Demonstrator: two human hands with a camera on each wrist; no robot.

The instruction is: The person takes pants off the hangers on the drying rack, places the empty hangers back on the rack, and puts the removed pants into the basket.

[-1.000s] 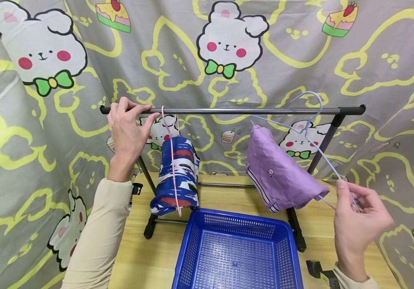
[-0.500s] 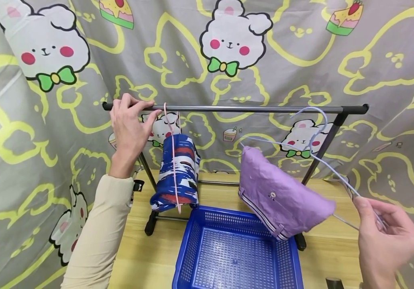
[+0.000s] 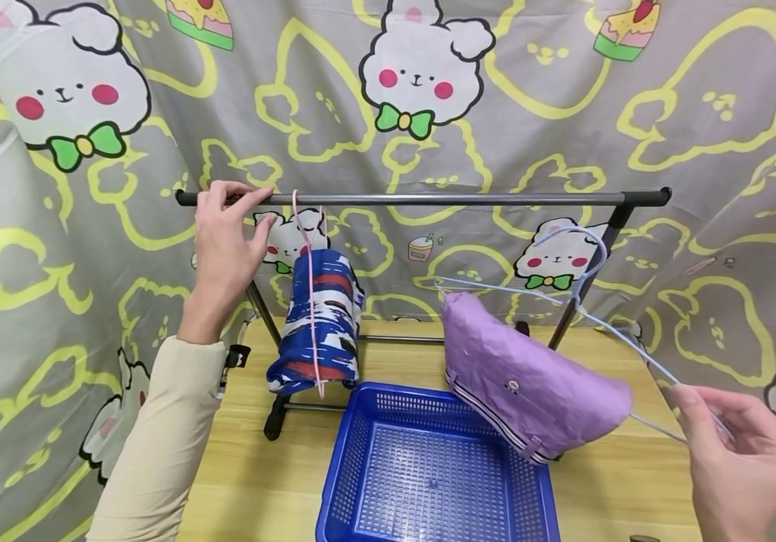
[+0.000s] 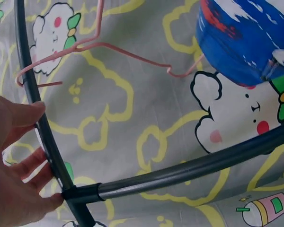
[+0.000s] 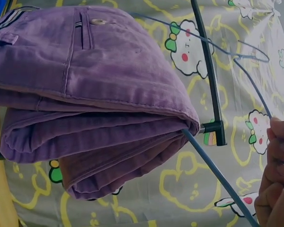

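Left hand (image 3: 225, 245) grips the rail (image 3: 428, 199) near its left end. Purple trousers (image 3: 530, 369) on the blue hanger (image 5: 218, 177) just dropped toward the basket (image 3: 421, 489), hook now below the rail line, so likely unhooked; right hand (image 3: 743, 455) pinches the hanger's arm.

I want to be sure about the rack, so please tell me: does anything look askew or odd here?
Yes: the light blue hanger in the right hand tilts, its hook off the rail, and the purple garment slopes with it. The pink hanger, by contrast, is hooked over the rail.
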